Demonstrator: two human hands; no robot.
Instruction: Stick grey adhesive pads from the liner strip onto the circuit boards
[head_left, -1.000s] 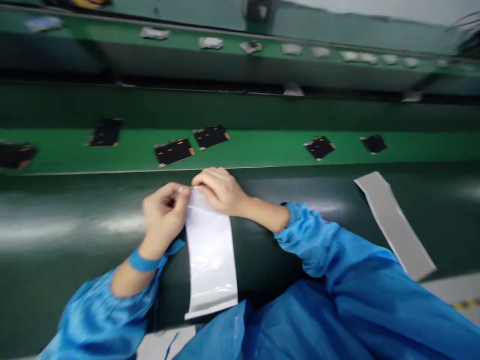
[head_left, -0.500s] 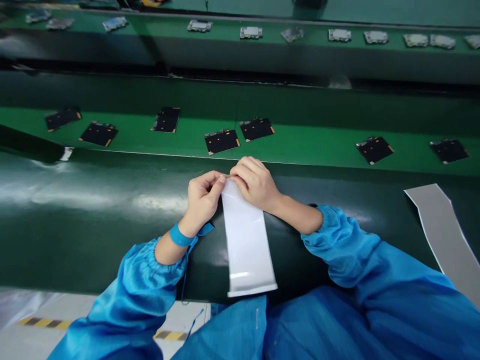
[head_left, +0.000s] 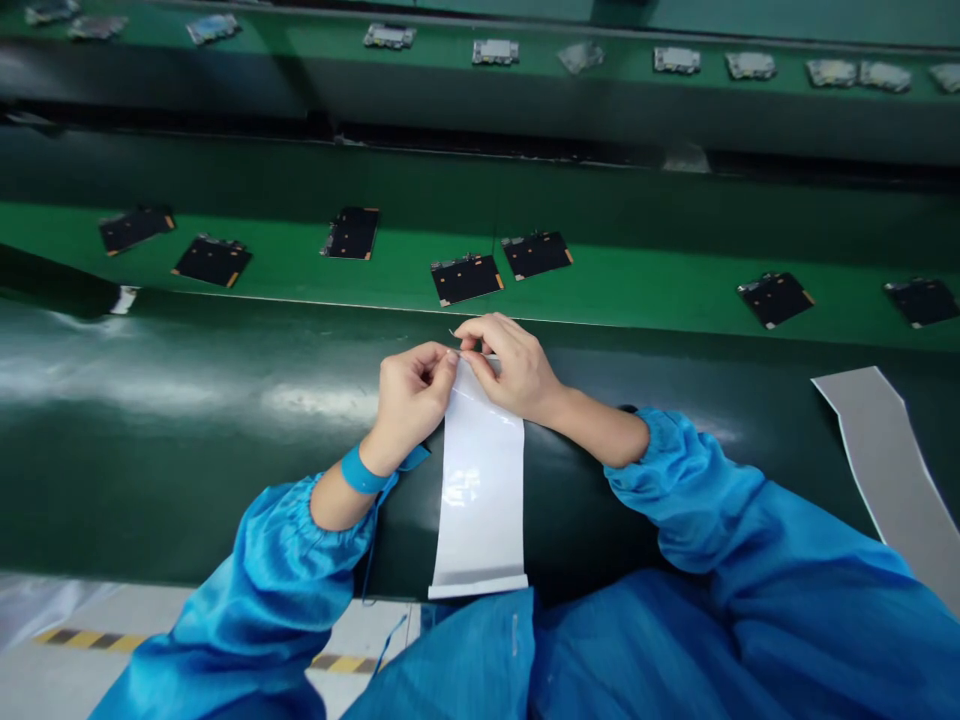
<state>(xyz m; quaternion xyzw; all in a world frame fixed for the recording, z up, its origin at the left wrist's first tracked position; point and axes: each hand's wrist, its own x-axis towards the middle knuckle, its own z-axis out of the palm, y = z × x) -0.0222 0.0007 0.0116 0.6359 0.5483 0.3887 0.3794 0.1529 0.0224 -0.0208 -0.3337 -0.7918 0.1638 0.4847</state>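
A long white glossy strip (head_left: 484, 490) hangs down toward my body, with a folded band along its lower edge. My left hand (head_left: 416, 390) is closed in a pinch on its upper left corner. At the upper right, my right hand (head_left: 510, 365) has its thumb and curled fingers closed at the strip's top edge, close against the left fingertips. A tiny thin sliver sticks up by the right index finger; what it is I cannot make out. A blue wrist band (head_left: 364, 470) circles my left wrist.
Beyond my hands, a green conveyor belt (head_left: 645, 290) carries several black circuit boards (head_left: 466, 278). A higher ledge holds several small silvery parts (head_left: 495, 52). On the right lies a grey strip (head_left: 892, 450) on the dark green work surface (head_left: 225, 480). A dark tube (head_left: 60, 280) is at left.
The view has swung left, then steadied. My right fingers have lifted slightly at the strip's top edge, and a thin sliver shows there. The strip's lower end has swung left.
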